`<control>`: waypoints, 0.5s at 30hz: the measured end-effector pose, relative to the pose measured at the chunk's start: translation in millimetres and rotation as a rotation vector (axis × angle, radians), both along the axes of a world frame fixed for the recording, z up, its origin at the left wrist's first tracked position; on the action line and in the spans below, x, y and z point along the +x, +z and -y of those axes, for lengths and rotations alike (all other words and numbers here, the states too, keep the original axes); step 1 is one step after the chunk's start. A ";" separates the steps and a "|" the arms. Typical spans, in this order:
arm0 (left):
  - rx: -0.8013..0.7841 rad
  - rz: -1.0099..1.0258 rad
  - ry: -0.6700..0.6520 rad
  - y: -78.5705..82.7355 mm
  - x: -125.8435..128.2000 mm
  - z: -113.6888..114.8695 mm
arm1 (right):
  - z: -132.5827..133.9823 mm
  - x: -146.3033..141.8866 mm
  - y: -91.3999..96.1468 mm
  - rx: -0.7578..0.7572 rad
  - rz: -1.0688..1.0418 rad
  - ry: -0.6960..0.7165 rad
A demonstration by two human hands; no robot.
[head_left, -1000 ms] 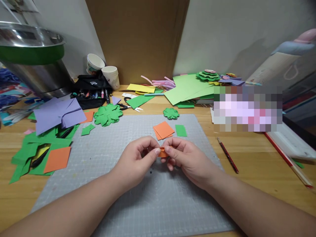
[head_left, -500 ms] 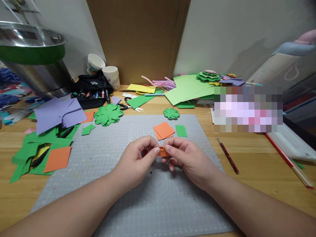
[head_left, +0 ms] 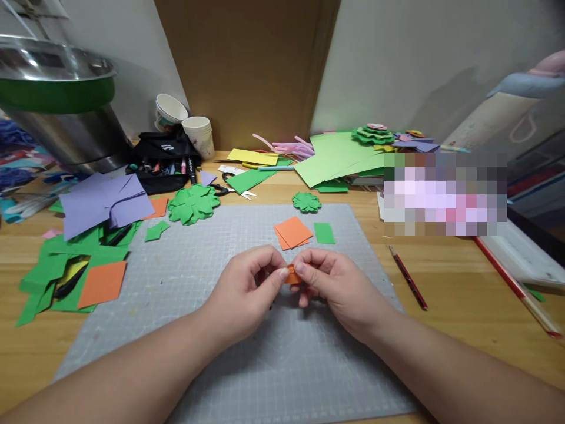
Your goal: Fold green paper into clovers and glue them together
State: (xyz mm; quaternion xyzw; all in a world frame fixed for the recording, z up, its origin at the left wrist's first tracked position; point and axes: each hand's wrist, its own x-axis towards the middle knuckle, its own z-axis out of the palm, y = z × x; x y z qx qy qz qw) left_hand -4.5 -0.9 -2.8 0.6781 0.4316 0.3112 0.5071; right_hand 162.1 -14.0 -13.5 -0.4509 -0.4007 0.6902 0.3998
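Observation:
A small folded piece of orange paper (head_left: 292,275) is pinched between my two hands, above the grey cutting mat (head_left: 145,353). My left hand (head_left: 253,280) grips its left end between thumb and fingers. On its right end, my right hand (head_left: 333,282) closes thumb and forefinger, with the other fingers curled below. Just beyond my fingertips lie flat orange paper squares (head_left: 295,231), overlapping, and a green paper rectangle (head_left: 325,233). At the mat's far edge rest a small green paper flower (head_left: 307,202) and a larger one (head_left: 193,204).
To the left, green paper scraps (head_left: 39,277), an orange square (head_left: 102,284) and purple paper (head_left: 103,203) are heaped. Scissors (head_left: 225,189) lie behind the mat, near paper cups (head_left: 198,135). On the right are a pencil (head_left: 408,277) and a blurred-out patch.
Both hands stay almost in place. The orange paper has turned slightly between the fingers and shows less of its width; the right hand's lower fingers have shifted a little.

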 end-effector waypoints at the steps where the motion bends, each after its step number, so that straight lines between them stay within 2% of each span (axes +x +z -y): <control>1: 0.003 0.000 -0.005 0.6 -0.1 0.4 | 0.3 0.0 0.0 0.003 0.008 0.000; 15: -0.019 -0.004 0.000 -0.4 4.1 5.3 | 7.8 -7.6 6.7 0.094 0.045 -0.045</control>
